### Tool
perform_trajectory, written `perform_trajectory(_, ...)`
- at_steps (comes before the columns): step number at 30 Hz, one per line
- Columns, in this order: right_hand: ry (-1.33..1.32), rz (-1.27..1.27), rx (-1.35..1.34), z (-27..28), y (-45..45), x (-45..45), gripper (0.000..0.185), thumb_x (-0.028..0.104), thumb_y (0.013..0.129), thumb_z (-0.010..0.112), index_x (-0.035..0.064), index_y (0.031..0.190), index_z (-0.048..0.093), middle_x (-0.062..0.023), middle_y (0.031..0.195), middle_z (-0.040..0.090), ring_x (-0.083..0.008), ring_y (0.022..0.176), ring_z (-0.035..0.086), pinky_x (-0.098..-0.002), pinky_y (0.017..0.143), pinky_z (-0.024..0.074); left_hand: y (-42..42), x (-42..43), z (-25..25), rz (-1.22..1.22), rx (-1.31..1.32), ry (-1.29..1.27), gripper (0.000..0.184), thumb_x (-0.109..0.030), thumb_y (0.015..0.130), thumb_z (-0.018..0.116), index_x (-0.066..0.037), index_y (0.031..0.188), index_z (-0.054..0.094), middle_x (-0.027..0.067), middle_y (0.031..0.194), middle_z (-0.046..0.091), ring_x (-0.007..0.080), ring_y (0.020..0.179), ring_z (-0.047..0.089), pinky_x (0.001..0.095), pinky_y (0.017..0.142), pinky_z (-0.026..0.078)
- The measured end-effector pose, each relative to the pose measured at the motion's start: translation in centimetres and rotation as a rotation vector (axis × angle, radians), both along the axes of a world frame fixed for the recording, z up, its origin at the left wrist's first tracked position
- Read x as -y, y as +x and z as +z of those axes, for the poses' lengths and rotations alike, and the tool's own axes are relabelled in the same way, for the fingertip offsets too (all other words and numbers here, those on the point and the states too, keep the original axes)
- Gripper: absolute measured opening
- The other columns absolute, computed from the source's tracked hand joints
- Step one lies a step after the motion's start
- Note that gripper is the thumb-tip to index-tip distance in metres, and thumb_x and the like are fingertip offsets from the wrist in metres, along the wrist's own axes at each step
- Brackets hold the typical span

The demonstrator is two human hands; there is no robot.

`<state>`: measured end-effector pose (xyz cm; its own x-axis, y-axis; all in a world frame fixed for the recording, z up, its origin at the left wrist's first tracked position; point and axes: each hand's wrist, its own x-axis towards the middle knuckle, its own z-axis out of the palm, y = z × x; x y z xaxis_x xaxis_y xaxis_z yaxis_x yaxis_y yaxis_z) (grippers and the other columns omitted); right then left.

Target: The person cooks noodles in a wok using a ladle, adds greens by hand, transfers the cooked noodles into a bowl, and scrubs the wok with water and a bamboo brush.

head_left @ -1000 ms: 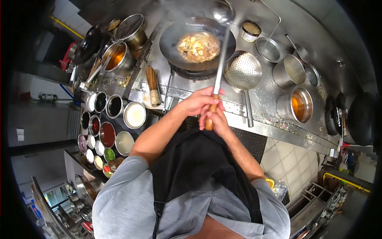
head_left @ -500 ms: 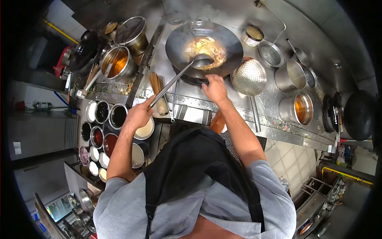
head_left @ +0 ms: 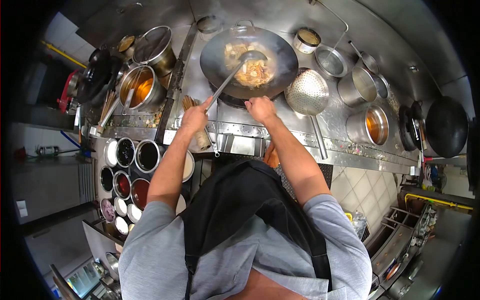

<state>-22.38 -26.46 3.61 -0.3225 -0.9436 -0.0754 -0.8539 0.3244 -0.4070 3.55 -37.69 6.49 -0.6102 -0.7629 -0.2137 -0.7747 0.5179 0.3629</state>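
My left hand (head_left: 195, 118) is wrapped round the long handle of a ladle (head_left: 220, 89). The ladle's bowl (head_left: 252, 56) rests upside down among steaming, pale yellow-brown food (head_left: 255, 74) inside a large dark wok (head_left: 281, 65). At the near rim of the wok, my right hand (head_left: 261, 109) is closed; its fingers curl at the edge, and the near handle is hidden beneath them. Beside my left hand lies a bamboo brush (head_left: 201, 139). A perforated strainer (head_left: 307, 91) sits to the right of the wok, its handle pointing toward me.
Left of the stove are a pot of orange liquid (head_left: 142, 89) and several sauce containers (head_left: 147, 155). Metal pots (head_left: 357, 86), an open can (head_left: 306, 40) and another pot of amber liquid (head_left: 367, 125) stand right. A tap pipe (head_left: 346, 25) hangs over a sieve (head_left: 331, 61).
The ladle's bowl has moved away from me across the wok, and my left hand has gone forward with it. My right hand's fingers have curled in at the rim. The view has shifted slightly.
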Motion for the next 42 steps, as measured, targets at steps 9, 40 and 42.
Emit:
perform_trajectory(9, -0.242, -0.044, -0.087, 2.7, 2.0, -3.1, 0.026, 0.033, 0.093, 0.067, 0.0098, 0.086, 0.077, -0.0111, 0.092, 0.074, -0.034, 0.098, 0.065, -0.0511, 0.086, 0.0509, 7.8, -2.7, 11.4, -0.154, -0.086, -0.077, 0.07, -0.007, 0.091, 0.068, -0.025, 0.155, 0.047, 0.0186, 0.1, 0.074, 0.0378, 0.082, 0.072, 0.0463, 0.078, 0.056)
perform_trajectory(40, -0.421, 0.066, 0.054, -2.4, 5.2, -16.1, 0.014, 0.023, 0.08, 0.081, 0.0101, 0.077, 0.077, -0.0101, 0.076, 0.07, -0.0342, 0.076, 0.064, -0.0475, 0.076, 0.0478, 6.7, -11.7, 7.9, 0.023, -0.152, -0.053, 0.071, -0.011, 0.09, 0.07, -0.03, 0.154, 0.046, 0.0242, 0.092, 0.072, 0.0435, 0.088, 0.07, 0.0531, 0.081, 0.055)
perform_trajectory(42, -0.453, 0.076, 0.008, -1.0, 4.5, -15.6, 0.016, 0.025, 0.081, 0.08, 0.0105, 0.076, 0.075, -0.0081, 0.079, 0.07, -0.0319, 0.08, 0.063, -0.0478, 0.075, 0.0462, 7.4, -12.0, 9.8, 0.041, -0.108, 0.022, 0.071, -0.01, 0.089, 0.073, -0.028, 0.153, 0.049, 0.0241, 0.101, 0.072, 0.0432, 0.095, 0.07, 0.0515, 0.085, 0.055)
